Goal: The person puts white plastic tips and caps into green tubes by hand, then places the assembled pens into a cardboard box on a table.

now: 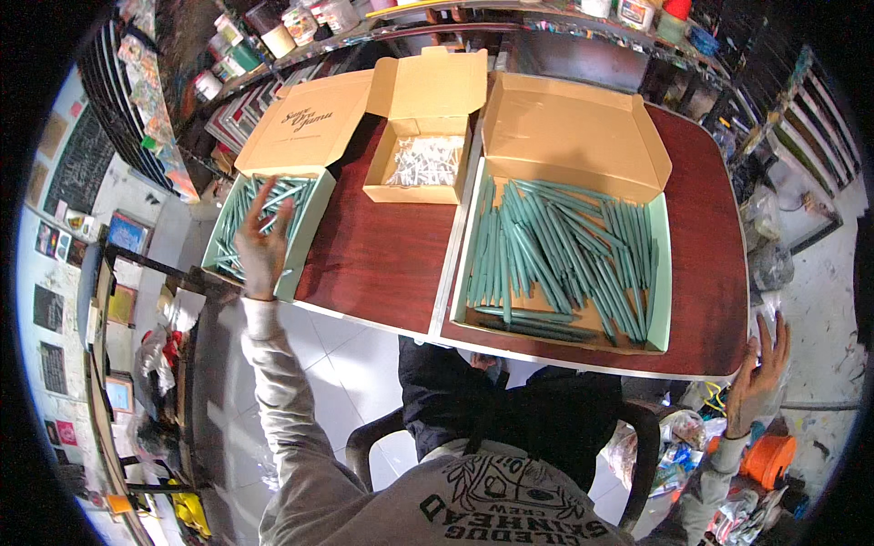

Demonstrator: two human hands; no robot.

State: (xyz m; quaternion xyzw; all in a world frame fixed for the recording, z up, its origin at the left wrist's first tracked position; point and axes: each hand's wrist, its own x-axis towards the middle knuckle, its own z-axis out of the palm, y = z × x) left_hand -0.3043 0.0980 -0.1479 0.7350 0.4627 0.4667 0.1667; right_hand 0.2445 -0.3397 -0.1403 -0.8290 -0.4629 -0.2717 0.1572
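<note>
My left hand [261, 244] is raised at the left box [308, 241], fingers apart, with nothing visible in it. That box is pale green with its cardboard lid folded back, and slim grey-green pen-like sticks [289, 193] fill it. Beyond the table's right edge, my right hand [757, 378] is lifted with its fingers spread and nothing in it. Nearest to it stands a larger open box [662, 309] full of long green pen-like sticks [546, 237], lying in several directions. A small cardboard box [414, 194] between the two holds many short white pieces [426, 161], too small to name.
The dark red table [382, 264] has a pale edge and a seam across it. A shelf [382, 32] with jars and paint tubs runs behind it. An orange spool-like object [769, 460] and plastic bags lie low at the right. I sit in a dark chair [642, 455].
</note>
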